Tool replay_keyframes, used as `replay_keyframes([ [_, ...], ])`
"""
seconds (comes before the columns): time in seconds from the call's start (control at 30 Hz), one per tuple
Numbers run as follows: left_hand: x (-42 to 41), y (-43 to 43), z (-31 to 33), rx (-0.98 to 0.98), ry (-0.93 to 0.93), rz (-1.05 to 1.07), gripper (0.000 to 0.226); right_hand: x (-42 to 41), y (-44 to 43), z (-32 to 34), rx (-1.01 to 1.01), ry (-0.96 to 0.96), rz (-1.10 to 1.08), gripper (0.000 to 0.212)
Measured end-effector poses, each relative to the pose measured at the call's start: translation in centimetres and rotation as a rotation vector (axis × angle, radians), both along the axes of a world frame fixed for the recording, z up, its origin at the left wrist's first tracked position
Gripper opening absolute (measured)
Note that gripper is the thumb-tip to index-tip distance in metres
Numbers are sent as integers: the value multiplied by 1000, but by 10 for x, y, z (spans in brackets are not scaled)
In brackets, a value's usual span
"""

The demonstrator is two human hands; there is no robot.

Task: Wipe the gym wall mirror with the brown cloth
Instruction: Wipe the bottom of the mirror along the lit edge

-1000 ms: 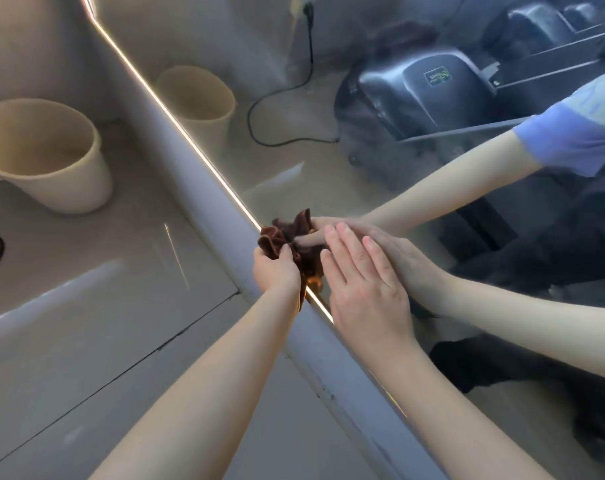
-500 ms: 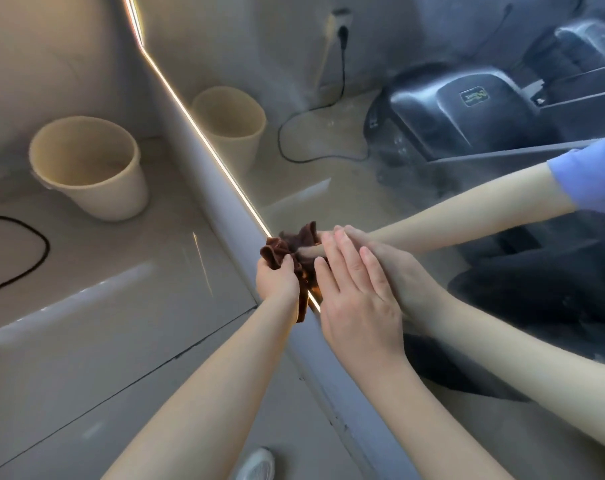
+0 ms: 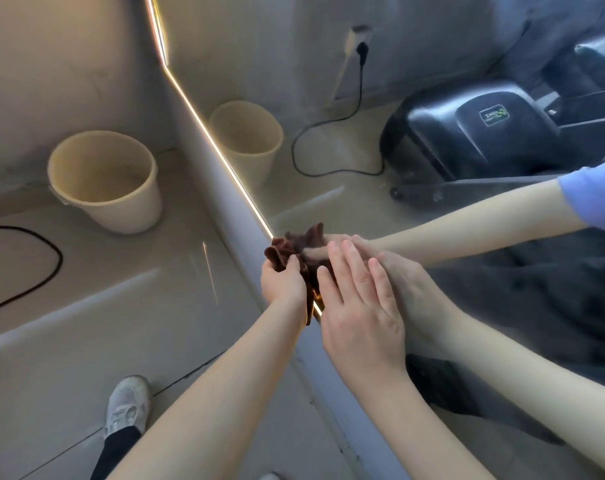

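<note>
Left hand (image 3: 282, 284) fingers (image 3: 291, 265) curled tight round the cloth (image 3: 287, 245): brown, soft, bunched into ruffled folds, sitting at the lit left edge of the mirror (image 3: 329, 168). Right hand (image 3: 361, 313) fingers (image 3: 351, 261) straight, flat on the glass, holding nothing. Glass hazy, smeared. Further out: round cream plastic bucket (image 3: 103, 188) on glossy beige floor (image 3: 121, 306), black cable (image 3: 48, 271), white mesh shoe (image 3: 128, 407).

We record a cream bucket (image 3: 105, 183) standing upright on the grey floor (image 3: 103, 323), in the corner against the wall (image 3: 51, 64). A black cable (image 3: 48, 271) loops over the floor left of it, apart. A white mesh sneaker (image 3: 128, 405) stands nearer us.
</note>
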State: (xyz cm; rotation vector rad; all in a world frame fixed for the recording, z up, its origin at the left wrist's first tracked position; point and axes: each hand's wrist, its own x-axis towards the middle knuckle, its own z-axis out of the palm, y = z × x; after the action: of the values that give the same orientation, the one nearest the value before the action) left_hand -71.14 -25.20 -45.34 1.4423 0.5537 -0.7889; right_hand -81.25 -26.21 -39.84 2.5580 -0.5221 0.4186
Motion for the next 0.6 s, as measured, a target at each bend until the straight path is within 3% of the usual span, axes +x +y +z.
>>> replay_keyframes([
  [0.17,41,-6,9,-7,-32,34,14,20,-6,3,-13,-15,31,36],
  [0.37,60,1,15,-34,-46,-86,8,58,-7,8,-7,-9,23,37],
  [0.6,117,-11,20,-2,-82,-32,7,102,-14,16,5,-23,37,36],
])
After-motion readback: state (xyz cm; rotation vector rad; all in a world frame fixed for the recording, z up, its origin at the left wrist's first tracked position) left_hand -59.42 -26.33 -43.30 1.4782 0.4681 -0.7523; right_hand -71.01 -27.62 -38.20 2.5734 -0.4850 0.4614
